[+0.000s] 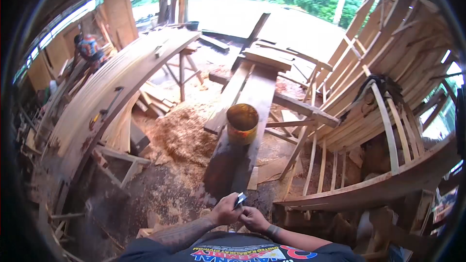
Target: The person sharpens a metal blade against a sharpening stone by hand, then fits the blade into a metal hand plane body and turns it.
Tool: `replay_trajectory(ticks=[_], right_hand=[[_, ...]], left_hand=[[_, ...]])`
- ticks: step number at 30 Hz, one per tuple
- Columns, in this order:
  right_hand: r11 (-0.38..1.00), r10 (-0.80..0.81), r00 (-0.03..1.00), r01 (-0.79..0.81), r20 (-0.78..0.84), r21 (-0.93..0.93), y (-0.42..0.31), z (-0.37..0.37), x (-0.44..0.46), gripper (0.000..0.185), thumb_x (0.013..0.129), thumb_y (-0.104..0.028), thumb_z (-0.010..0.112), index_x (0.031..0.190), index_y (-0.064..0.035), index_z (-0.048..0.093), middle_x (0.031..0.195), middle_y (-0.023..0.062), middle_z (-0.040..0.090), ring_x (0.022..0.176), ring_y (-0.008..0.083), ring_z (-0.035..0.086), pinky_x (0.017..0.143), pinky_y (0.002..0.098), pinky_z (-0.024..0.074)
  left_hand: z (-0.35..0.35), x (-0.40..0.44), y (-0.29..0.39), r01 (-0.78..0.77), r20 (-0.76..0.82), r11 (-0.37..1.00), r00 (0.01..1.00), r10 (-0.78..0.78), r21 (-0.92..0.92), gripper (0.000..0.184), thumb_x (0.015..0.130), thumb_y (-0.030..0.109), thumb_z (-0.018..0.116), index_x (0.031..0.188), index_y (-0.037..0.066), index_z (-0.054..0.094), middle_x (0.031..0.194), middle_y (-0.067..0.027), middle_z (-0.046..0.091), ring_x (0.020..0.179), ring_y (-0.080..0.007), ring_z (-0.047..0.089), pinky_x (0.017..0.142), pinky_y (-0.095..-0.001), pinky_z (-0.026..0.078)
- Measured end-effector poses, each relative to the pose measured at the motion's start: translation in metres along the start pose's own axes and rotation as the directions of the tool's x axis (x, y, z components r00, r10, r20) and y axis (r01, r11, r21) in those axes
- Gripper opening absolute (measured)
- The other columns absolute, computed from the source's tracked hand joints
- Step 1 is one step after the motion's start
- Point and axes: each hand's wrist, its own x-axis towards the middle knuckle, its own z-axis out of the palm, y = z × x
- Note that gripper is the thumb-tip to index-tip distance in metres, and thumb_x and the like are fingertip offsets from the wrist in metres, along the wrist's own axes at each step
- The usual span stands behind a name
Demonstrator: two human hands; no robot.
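My left hand (225, 211) is closed around a small flat metal blade (240, 200), whose shiny face sticks up past the fingers. Its exact kind is not clear. Close beside it, my right hand (254, 220) has its fingers pinched together at the blade's lower end; whatever is between them is hidden. Both hands are in front of my chest, at the near end of a wooden bench plank (257, 94). On the plank stands an open, stained yellowish can (242, 123). The wood nearest me looks dark and wet.
A long, wide board (119, 75) on supports stretches along the left, with a hammer (116, 93) and a yellow-handled tool (98, 118) on it. Wood shavings (187, 128) cover the floor. A large slatted wooden frame (383, 82) stands right. Another person (90, 48) is far left.
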Motion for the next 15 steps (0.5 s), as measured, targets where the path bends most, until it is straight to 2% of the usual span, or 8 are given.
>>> replay_trajectory(ticks=[1, 4, 6, 7, 9, 11, 12, 15], right_hand=[[0.997, 0.024, 0.999, -0.022, 0.028, -0.07, -0.003, -0.004, 0.0, 0.023, 0.11, -0.023, 0.066, 0.108, -0.002, 0.075, 0.09, -0.0013, 0.07, 0.087, 0.0069, 0.06, 0.077, 0.0327, 0.0539], [0.966, 0.067, 0.992, -0.036, 0.111, -0.258, -0.005, -0.01, 0.001, 0.034, 0.111, -0.034, 0.066, 0.11, -0.0021, 0.075, 0.087, 0.0059, 0.074, 0.085, 0.0114, 0.064, 0.078, 0.039, 0.056], [0.953, 0.042, 0.998, -0.026, 0.046, -0.302, 0.0, -0.003, 0.003, 0.038, 0.11, -0.037, 0.065, 0.107, -0.001, 0.076, 0.084, 0.0048, 0.073, 0.08, 0.0124, 0.064, 0.074, 0.0379, 0.0546], [0.964, 0.083, 0.996, -0.07, 0.038, -0.258, -0.001, -0.003, 0.003, 0.037, 0.11, -0.036, 0.064, 0.105, -0.0008, 0.076, 0.084, 0.0029, 0.072, 0.081, 0.0111, 0.064, 0.074, 0.0366, 0.0539], [0.973, 0.166, 0.985, -0.158, 0.036, -0.166, -0.005, -0.001, 0.0, 0.036, 0.111, -0.033, 0.063, 0.102, -0.0004, 0.075, 0.085, -0.0011, 0.069, 0.083, 0.0086, 0.062, 0.074, 0.034, 0.0525], [0.974, 0.182, 0.983, -0.182, -0.006, -0.136, -0.002, 0.004, -0.002, 0.043, 0.11, -0.037, 0.064, 0.1, 0.0026, 0.076, 0.08, 0.0007, 0.069, 0.078, 0.0094, 0.061, 0.07, 0.0346, 0.051], [0.974, 0.193, 0.981, -0.194, -0.025, -0.12, 0.0, 0.007, -0.004, 0.047, 0.11, -0.04, 0.065, 0.099, 0.0042, 0.076, 0.077, 0.0016, 0.069, 0.075, 0.0098, 0.061, 0.069, 0.0348, 0.0503], [0.998, 0.046, 0.994, -0.049, -0.099, -0.031, 0.002, 0.007, -0.004, 0.048, 0.111, -0.039, 0.063, 0.102, 0.0052, 0.077, 0.079, 0.0041, 0.072, 0.077, 0.011, 0.064, 0.07, 0.0355, 0.0525]], left_hand=[[-0.01, 0.005, 0.007, -0.02, 0.109, 0.999, 0.994, 0.017, 0.029, 0.027, 0.098, 0.023, 0.074, 0.112, 0.003, 0.06, 0.098, -0.0243, 0.063, 0.097, -0.0526, 0.063, 0.083, -0.054, 0.052], [-0.016, 0.007, 0.017, -0.052, 0.205, 0.999, 0.977, 0.053, -0.01, 0.027, 0.096, 0.021, 0.074, 0.111, 0.003, 0.059, 0.098, -0.0221, 0.061, 0.096, -0.0508, 0.063, 0.082, -0.0549, 0.051], [-0.015, 0.008, 0.021, -0.129, 0.185, 0.992, 0.975, 0.125, 0.01, 0.027, 0.096, 0.021, 0.074, 0.11, 0.003, 0.059, 0.097, -0.0217, 0.06, 0.095, -0.0496, 0.063, 0.082, -0.0544, 0.051], [-0.015, 0.008, 0.022, -0.165, 0.176, 0.986, 0.971, 0.159, 0.02, 0.026, 0.096, 0.02, 0.074, 0.11, 0.003, 0.059, 0.097, -0.0215, 0.06, 0.094, -0.049, 0.063, 0.082, -0.0541, 0.051], [-0.014, 0.011, 0.021, -0.111, 0.158, 0.993, 0.982, 0.105, 0.031, 0.026, 0.095, 0.018, 0.073, 0.11, 0.003, 0.059, 0.096, -0.0223, 0.061, 0.095, -0.0498, 0.064, 0.081, -0.0547, 0.052], [-0.012, 0.014, 0.021, -0.053, 0.133, 0.998, 0.99, 0.047, 0.042, 0.025, 0.093, 0.016, 0.072, 0.11, 0.002, 0.058, 0.096, -0.0231, 0.062, 0.095, -0.0505, 0.065, 0.08, -0.0553, 0.053], [-0.011, 0.015, 0.023, -0.086, 0.116, 0.996, 0.99, 0.082, 0.032, 0.025, 0.093, 0.016, 0.072, 0.11, 0.002, 0.058, 0.096, -0.0231, 0.062, 0.095, -0.0505, 0.065, 0.08, -0.0552, 0.053], [-0.008, 0.019, 0.027, -0.162, 0.08, 0.987, 0.984, 0.161, 0.004, 0.024, 0.094, 0.015, 0.071, 0.11, 0.002, 0.059, 0.095, -0.0231, 0.061, 0.094, -0.0501, 0.065, 0.081, -0.0549, 0.053]])
